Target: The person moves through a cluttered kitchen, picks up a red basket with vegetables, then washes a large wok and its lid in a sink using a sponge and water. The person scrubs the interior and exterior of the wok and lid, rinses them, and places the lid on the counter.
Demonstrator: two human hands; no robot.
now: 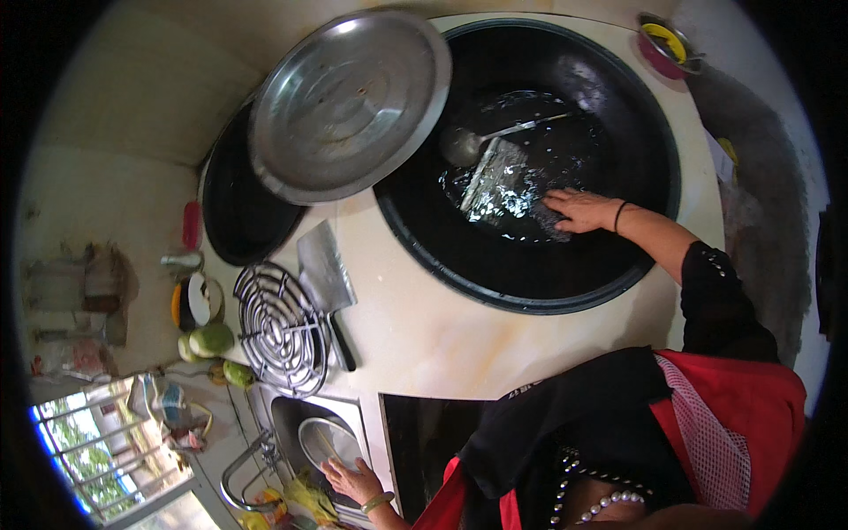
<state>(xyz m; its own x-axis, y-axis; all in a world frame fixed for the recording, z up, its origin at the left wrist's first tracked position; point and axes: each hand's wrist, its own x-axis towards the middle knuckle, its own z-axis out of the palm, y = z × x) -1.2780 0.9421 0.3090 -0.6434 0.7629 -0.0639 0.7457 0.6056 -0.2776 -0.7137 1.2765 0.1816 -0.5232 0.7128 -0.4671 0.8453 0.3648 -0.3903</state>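
My right hand (582, 211) reaches into a large black wok (503, 285) set in the counter. Its fingers are at the water, over a dark mesh-like patch (555, 222). That patch may be a scouring pad or froth; I cannot tell whether the hand grips it. A metal ladle (464, 146) lies in the wok beside a flat, straight-edged object (500, 173), partly under shiny water. At the sink (363, 424), my left hand (354, 480) has its fingers spread by the near rim of a metal bowl (318, 434). A thin stick shows in that bowl.
A big round metal lid (351, 106) leans over the wok's left rim and a second dark wok (245, 199). A cleaver (326, 265) lies beside a wire rack (281, 331). Green gourds (211, 341) sit near the tap (238, 470). A small bowl (662, 46) stands at the far right.
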